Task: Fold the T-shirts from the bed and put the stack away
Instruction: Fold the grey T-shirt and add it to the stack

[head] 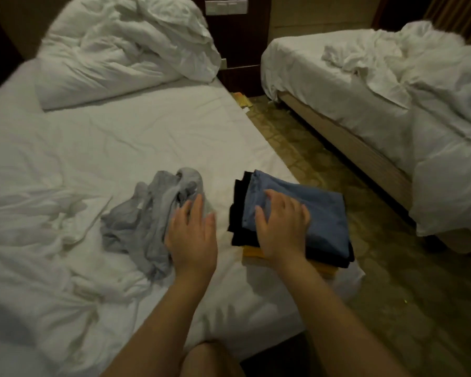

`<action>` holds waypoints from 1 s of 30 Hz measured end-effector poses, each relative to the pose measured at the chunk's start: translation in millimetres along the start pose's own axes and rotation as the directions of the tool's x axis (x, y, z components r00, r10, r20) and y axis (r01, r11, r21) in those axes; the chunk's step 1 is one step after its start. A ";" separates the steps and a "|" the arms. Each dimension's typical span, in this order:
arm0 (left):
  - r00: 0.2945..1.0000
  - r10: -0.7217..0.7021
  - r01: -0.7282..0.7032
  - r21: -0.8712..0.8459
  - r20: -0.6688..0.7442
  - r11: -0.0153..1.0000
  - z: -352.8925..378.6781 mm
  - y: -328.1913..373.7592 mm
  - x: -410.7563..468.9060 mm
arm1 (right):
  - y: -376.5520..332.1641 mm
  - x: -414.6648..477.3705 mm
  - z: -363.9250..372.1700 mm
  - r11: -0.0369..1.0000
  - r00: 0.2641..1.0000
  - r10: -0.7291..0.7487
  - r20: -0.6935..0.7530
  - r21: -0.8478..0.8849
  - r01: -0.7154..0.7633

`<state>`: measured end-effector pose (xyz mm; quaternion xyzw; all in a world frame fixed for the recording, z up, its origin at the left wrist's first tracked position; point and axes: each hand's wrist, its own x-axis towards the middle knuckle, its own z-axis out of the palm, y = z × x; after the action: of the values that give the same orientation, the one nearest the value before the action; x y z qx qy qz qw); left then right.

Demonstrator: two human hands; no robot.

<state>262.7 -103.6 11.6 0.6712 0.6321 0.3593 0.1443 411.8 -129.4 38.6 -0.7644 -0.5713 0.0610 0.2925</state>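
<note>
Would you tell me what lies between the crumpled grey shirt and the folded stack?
In the head view, only a strip of bare sheet separates the grey shirt from the stack; the left hand overlaps the shirt's side.

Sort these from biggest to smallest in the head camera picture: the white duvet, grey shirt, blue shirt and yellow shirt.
1. the white duvet, by far
2. the grey shirt and the blue shirt: about alike, so no ranking
3. the yellow shirt: only an edge shows beneath the others

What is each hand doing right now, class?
Left hand: open, at the crumpled grey T-shirt.
Right hand: open, flat on the folded blue T-shirt.
</note>
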 end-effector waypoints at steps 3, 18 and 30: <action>0.995 -0.069 0.075 0.093 -0.068 0.993 -34.0 -52.9 -17.5 | -39.7 -16.8 26.0 0.984 0.981 -0.155 0.114 0.109 0.142; 0.910 -0.379 0.323 0.284 0.168 0.903 -45.2 -208.8 -25.5 | -132.9 -21.4 201.4 0.983 0.863 0.068 0.501 0.116 -0.145; 0.974 -0.208 0.197 0.121 0.086 0.973 -64.4 -187.5 -12.4 | -165.8 -10.9 147.5 0.806 0.997 -0.038 0.061 0.592 -0.005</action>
<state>81.0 -102.4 -68.5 0.6271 0.7086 0.2732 0.1733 206.1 -54.4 0.5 -0.6278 -0.5405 0.2599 0.4961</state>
